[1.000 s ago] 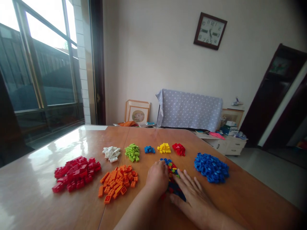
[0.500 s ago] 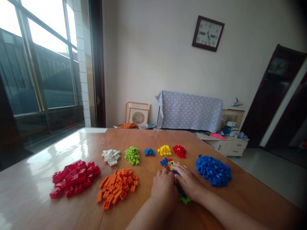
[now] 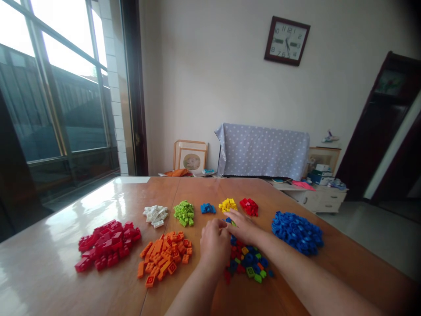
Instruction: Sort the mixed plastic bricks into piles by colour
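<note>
My left hand [image 3: 215, 241] is at the left edge of a mixed heap of toy building bricks [image 3: 251, 259] in red, blue, green, yellow and orange. Its fingers are curled together, and whatever they may hold is hidden. Over the far part of the same heap, my right hand [image 3: 242, 226] has its fingers stretched forward and to the left, nearly meeting the left hand. A few blue and green bricks show under its fingertips. Just beyond those fingers sits a small pile of yellow bricks [image 3: 228, 204].
Sorted brick piles surround the hands: blue [image 3: 296, 232] at right, orange [image 3: 164, 256] and dark pink [image 3: 108, 243] at left. White [image 3: 155, 214], lime green [image 3: 184, 213], small blue [image 3: 208, 208] and red [image 3: 249, 206] piles lie farther back on the wooden table [image 3: 108, 202].
Both hands have moved slightly away from me and to the left, the right one more forward. More of the mixed heap now shows below them. The view has shifted a little.
</note>
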`<state>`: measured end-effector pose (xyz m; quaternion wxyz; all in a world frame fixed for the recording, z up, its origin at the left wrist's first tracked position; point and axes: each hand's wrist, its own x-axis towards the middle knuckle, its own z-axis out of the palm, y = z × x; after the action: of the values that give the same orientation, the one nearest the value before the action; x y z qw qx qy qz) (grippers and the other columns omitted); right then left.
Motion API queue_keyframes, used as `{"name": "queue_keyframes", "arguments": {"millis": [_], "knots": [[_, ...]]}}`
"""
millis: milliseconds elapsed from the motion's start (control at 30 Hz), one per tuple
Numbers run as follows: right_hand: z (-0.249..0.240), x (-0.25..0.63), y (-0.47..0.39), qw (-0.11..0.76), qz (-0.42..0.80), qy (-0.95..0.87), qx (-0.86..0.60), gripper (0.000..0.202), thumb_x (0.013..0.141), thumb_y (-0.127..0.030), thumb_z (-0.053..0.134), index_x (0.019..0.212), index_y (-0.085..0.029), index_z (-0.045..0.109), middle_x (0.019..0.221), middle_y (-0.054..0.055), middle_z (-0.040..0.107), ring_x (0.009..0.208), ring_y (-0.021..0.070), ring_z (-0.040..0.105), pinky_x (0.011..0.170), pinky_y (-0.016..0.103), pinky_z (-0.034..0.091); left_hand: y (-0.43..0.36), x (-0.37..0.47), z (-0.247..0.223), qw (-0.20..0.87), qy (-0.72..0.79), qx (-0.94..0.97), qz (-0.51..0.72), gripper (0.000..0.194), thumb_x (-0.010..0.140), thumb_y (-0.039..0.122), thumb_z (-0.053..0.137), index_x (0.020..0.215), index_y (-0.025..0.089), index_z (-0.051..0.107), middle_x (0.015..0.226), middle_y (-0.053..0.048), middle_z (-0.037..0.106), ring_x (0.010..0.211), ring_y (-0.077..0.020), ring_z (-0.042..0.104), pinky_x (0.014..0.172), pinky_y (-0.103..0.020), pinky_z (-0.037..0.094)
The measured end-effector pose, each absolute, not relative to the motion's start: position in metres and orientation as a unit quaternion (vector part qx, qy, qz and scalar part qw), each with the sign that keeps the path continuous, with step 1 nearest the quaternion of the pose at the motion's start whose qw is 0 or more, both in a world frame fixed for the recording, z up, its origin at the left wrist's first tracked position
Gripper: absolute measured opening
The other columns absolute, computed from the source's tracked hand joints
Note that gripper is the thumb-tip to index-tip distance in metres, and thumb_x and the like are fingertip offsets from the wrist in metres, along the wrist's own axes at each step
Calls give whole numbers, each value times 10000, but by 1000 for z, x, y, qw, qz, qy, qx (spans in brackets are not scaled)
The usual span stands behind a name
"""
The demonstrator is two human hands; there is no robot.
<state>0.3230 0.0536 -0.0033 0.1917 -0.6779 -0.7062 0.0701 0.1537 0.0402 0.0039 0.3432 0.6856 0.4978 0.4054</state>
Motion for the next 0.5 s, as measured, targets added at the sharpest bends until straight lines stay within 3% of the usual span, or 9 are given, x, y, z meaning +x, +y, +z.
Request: {"name": "queue_keyframes", "arguments": {"millis": [67,300,500], "knots": [[-5,318,53,170,87,-733,-653,545,906,-514,521,1371,-238,587,1517,112,459,1389,317,413,1150,469,294,46,152,1,370,504,654,427,201,796,177,504,894,215,675,1018,-87,686,1004,-265,588,847,-335,434],[3,315,19,205,128,-784,-572,340,915,-395,542,1220,-333,677,1341,2,644,1353,280,477,1175,479,269,48,151,-3,358,513,668,402,320,851,207,456,1092,192,667,1190,-118,656,1152,-274,561,968,-345,419],[-16,363,2,312,55,-638,-701,466,982,-418,375,1292,-186,634,1369,113,611,1343,243,491,1152,407,332,42,156,-7,305,487,752,323,441,903,219,400,1291,118,586,1337,-184,590,1303,-280,490,1104,-347,321]]}}
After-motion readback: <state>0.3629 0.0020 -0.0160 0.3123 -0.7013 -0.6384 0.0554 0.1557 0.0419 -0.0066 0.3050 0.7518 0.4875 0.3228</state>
